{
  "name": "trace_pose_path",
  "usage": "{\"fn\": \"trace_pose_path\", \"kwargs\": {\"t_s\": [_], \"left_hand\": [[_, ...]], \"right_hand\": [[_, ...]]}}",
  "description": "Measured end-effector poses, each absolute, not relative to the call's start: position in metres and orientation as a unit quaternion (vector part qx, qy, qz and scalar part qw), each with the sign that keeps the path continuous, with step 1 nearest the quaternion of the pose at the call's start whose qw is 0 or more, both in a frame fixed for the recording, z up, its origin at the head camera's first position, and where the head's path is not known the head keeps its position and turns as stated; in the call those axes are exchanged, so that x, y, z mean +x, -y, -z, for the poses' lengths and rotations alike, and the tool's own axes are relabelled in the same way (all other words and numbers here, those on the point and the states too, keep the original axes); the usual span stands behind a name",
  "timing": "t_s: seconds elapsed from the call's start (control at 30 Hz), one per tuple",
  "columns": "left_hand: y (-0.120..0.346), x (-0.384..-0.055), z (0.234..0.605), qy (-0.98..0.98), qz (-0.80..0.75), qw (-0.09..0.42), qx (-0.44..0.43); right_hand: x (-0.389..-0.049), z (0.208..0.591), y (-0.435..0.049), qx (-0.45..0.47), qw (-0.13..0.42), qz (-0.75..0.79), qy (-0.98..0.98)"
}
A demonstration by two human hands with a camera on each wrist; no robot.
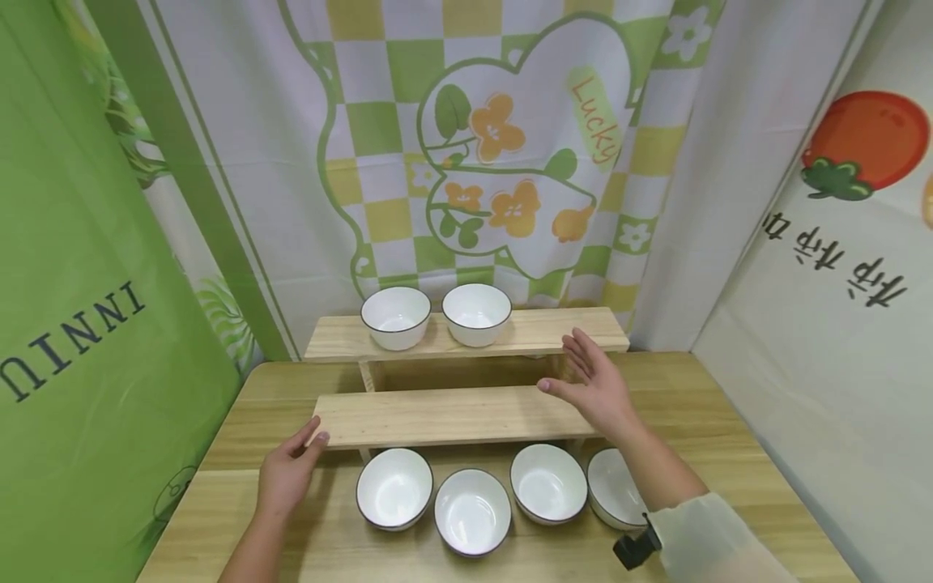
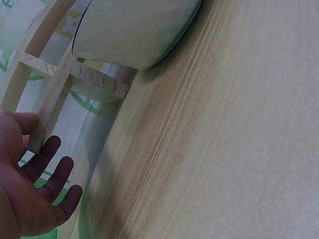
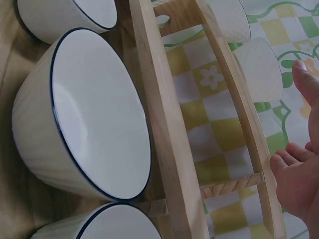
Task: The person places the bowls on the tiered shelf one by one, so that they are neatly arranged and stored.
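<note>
A two-tier wooden shelf (image 1: 452, 414) stands on the table. My left hand (image 1: 287, 474) pinches the left end of its lower board; in the left wrist view the thumb and index finger (image 2: 49, 147) meet the board's end while the other fingers spread away. My right hand (image 1: 599, 390) is held over the shelf's right side, fingers extended, thumb apart, nothing in it. Two white dark-rimmed bowls, a left one (image 1: 396, 318) and a right one (image 1: 477, 315), sit on the upper board. Several matching bowls stand before the shelf, including one (image 1: 472, 513) nearest me.
The wooden table (image 1: 240, 502) carries the shelf and bowls. My right forearm partly covers the rightmost front bowl (image 1: 612, 486). A patterned curtain (image 1: 394, 202) hangs behind, with a green cloth (image 1: 80, 243) at left and a white printed cloth (image 1: 831, 348) at right.
</note>
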State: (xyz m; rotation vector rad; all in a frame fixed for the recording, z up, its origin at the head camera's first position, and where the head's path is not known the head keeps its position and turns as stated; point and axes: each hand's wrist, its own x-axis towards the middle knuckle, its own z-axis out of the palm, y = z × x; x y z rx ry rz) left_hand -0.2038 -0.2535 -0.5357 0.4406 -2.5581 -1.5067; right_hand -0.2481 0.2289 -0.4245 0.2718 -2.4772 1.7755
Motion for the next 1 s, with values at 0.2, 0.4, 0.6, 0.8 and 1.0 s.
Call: {"fn": "trace_pose_path", "kwargs": {"t_s": [0.2, 0.4, 0.6, 0.8, 1.0], "left_hand": [[0.253, -0.203, 0.535, 0.852, 0.498, 0.07, 0.146], [0.253, -0.204, 0.535, 0.851, 0.5, 0.072, 0.145], [0.254, -0.204, 0.536, 0.849, 0.503, 0.074, 0.147], [0.254, -0.204, 0.536, 0.849, 0.503, 0.072, 0.146], [0.254, -0.205, 0.537, 0.849, 0.502, 0.073, 0.145]], "right_hand": [[-0.238, 0.429, -0.237, 0.089, 0.039, -0.571, 0.815], [-0.227, 0.433, -0.243, 0.08, 0.04, -0.567, 0.819], [-0.219, 0.439, -0.248, 0.088, 0.053, -0.558, 0.823], [-0.211, 0.446, -0.255, 0.079, 0.053, -0.534, 0.84], [-0.204, 0.451, -0.262, 0.066, 0.049, -0.529, 0.845]]}}
